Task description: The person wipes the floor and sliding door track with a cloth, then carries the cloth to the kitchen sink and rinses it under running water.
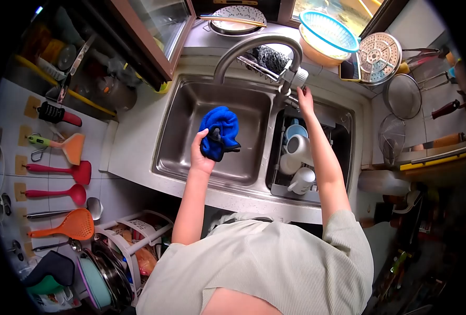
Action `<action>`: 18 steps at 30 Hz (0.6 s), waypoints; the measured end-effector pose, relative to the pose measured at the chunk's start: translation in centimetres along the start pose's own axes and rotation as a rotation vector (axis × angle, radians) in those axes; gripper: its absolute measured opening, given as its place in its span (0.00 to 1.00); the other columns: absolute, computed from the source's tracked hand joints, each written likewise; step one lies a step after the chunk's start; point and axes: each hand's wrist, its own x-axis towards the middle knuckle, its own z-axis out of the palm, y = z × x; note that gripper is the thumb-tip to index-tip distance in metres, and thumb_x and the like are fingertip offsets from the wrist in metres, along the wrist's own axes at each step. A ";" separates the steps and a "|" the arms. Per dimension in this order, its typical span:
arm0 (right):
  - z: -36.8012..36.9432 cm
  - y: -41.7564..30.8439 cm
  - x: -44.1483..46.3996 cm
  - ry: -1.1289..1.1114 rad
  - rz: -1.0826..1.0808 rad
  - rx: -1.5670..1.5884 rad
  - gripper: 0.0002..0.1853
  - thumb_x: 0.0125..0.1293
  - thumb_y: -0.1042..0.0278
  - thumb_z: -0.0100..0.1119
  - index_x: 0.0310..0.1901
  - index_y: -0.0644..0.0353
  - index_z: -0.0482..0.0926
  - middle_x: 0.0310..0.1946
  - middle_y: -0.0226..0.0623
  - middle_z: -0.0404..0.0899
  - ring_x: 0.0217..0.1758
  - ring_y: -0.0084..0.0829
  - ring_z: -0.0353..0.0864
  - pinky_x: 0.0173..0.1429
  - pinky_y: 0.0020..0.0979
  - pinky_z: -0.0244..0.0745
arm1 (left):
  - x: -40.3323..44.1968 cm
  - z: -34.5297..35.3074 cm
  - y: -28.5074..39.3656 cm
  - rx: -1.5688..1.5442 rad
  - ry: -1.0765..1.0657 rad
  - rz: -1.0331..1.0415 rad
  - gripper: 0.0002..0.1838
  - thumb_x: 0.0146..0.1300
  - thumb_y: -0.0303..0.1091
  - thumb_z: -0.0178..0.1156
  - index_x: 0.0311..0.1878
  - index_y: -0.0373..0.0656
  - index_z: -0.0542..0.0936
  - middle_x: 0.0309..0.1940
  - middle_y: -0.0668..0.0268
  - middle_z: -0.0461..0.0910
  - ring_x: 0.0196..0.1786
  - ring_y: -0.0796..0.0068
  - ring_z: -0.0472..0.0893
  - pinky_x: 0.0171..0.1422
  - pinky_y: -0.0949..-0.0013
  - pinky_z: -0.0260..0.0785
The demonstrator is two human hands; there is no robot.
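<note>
In my left hand (pixel 202 153) is a bunched blue cloth (pixel 221 126) with black edging, held above the left basin (pixel 180 152) of a steel double sink. My right hand (pixel 306 102) reaches past the right basin to the base of the faucet (pixel 259 39), its fingers closed at the faucet handle, which is mostly hidden behind them. The curved spout ends over the left basin; no water shows below it. Under my right forearm, white mugs (pixel 302 181) and a light blue cup (pixel 296 131) sit in a rack in the right basin.
Behind the sink are a dish rack (pixel 256 68), a speckled bowl (pixel 238 18) with chopsticks across it and a blue colander (pixel 329 30). Strainers (pixel 402 96) hang at right. Utensils, including an orange skimmer (pixel 70 224), hang on the left wall. An open window frame (pixel 157 47) juts in at upper left.
</note>
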 end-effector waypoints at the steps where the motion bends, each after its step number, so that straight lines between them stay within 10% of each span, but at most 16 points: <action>1: 0.8 1.2 0.7 -0.003 0.043 0.105 0.20 0.66 0.55 0.55 0.48 0.66 0.73 0.35 0.46 0.80 0.39 0.34 0.80 0.46 0.35 0.75 | 0.6 0.1 0.2 -0.002 0.005 -0.009 0.16 0.55 0.32 0.63 0.48 0.41 0.78 0.43 0.65 0.82 0.46 0.69 0.80 0.59 0.66 0.71; 4: 2.7 3.9 2.4 0.050 0.169 0.451 0.19 0.68 0.57 0.50 0.27 0.66 0.74 0.19 0.38 0.79 0.23 0.27 0.79 0.33 0.30 0.75 | 2.0 0.7 0.8 -0.001 -0.003 -0.040 0.17 0.54 0.32 0.63 0.48 0.42 0.78 0.42 0.66 0.82 0.46 0.70 0.80 0.59 0.67 0.71; 18: 3.9 0.8 0.7 0.494 0.155 -0.138 0.16 0.57 0.65 0.50 0.31 0.71 0.81 0.27 0.57 0.80 0.35 0.54 0.82 0.42 0.46 0.71 | 6.0 1.6 1.5 0.015 -0.041 -0.124 0.19 0.53 0.34 0.62 0.49 0.42 0.77 0.43 0.66 0.81 0.47 0.67 0.79 0.59 0.63 0.71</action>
